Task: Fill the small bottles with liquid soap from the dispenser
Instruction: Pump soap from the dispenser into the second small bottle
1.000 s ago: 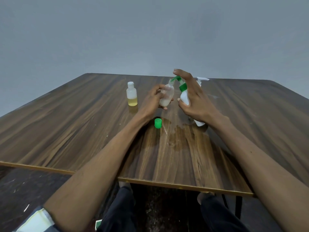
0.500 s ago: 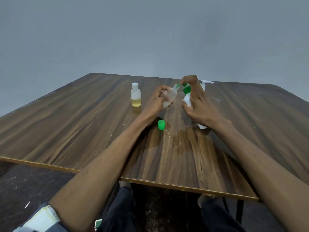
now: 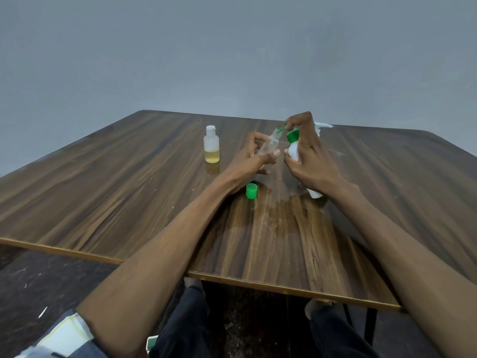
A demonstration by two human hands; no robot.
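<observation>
Pressing down on the green pump head, the right hand (image 3: 313, 161) is now curled over the top of the white dispenser (image 3: 294, 150), where a second ago its fingers were lifted higher above the nozzle; the dispenser is leaning toward the left hand (image 3: 251, 160). That hand is gripping the small clear bottle (image 3: 269, 146), tilted so its mouth is meeting the green spout (image 3: 280, 130), and the two are sitting closer together than before. To me this is looking like a pump stroke under way, soap going into the second small bottle. Left of the dispenser, the capped bottle (image 3: 212, 144) with yellow liquid is standing apart on the table (image 3: 103, 182). Nearer the person than the dispenser, the loose green cap (image 3: 251, 191) is waiting beside a wet patch (image 3: 281, 213), so drips are already a risk.
</observation>
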